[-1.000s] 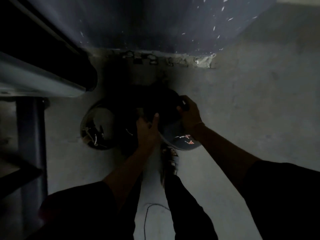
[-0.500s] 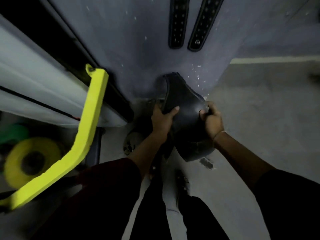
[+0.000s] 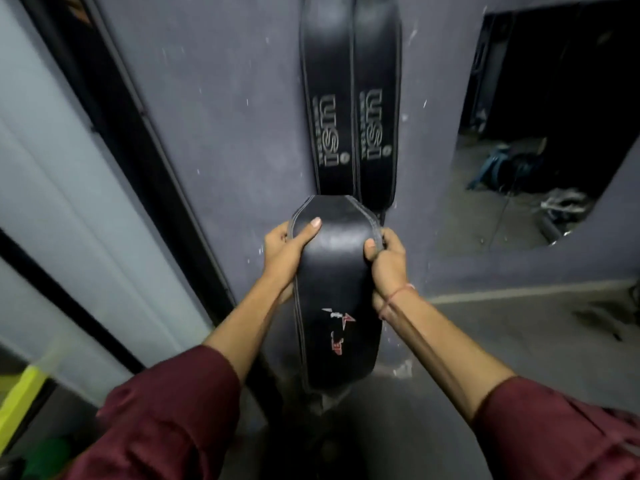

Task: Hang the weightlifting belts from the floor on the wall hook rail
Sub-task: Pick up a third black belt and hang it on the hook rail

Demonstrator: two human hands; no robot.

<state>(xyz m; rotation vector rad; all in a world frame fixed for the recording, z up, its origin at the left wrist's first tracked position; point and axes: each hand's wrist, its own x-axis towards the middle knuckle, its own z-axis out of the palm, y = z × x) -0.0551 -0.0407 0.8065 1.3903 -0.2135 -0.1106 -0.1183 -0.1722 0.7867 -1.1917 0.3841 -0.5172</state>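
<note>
I hold a wide black leather weightlifting belt (image 3: 337, 289) with a small red and white logo upright in front of the grey wall (image 3: 225, 116). My left hand (image 3: 287, 251) grips its left edge near the top, thumb across the front. My right hand (image 3: 386, 261) grips the right edge at the same height. Just above the held belt, two black belts hang side by side against the wall, the left hanging belt (image 3: 327, 98) and the right hanging belt (image 3: 375, 98), both with grey lettering. The hook rail is out of frame.
A mirror (image 3: 540, 126) is set in the wall at the right and reflects gym clutter. A pale panel with black strips (image 3: 69, 202) runs along the left. A yellow bar (image 3: 19, 400) shows at the lower left. Grey floor (image 3: 519, 327) lies at the lower right.
Both hands have lifted the belt from the floor up to chest height by the wall. My view has tilted up, so the two hanging belts fill the top.
</note>
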